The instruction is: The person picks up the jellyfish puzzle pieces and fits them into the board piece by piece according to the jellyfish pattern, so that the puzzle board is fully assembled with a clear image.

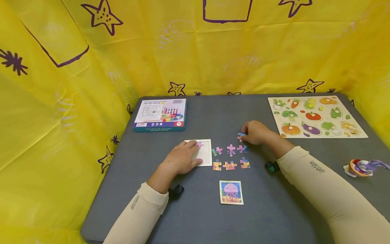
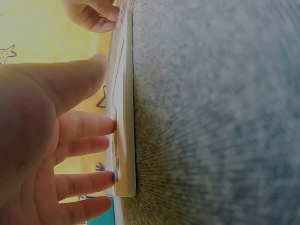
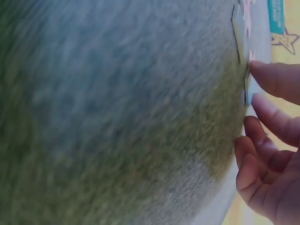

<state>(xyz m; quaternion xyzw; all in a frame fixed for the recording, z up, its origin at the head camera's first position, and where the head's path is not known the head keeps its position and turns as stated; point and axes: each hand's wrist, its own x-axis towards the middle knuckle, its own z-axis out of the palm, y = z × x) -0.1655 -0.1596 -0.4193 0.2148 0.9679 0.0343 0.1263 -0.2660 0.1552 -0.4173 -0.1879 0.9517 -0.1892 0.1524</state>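
Grey table (image 1: 195, 220). Left hand (image 1: 180, 158), fingers extended, rests on puzzle tray (image 1: 207, 153); right hand (image 1: 256, 132) pinches jigsaw piece (image 1: 240, 136).

So the backdrop is all bright yellow sheeting (image 1: 213, 61), across the back and down both sides, with creases and soft folds showing. It's covered in purple doodles: spotty stars (image 1: 103, 16), spiky little bursts (image 1: 13, 62), box outlines (image 1: 225, 21), plus some faint pale shapes (image 1: 176, 33). The dark grey table (image 1: 213, 117) sits right up near it. The top looks kinda ribbed, but the wrist views are pretty blurry. Light's bright on the sheeting.
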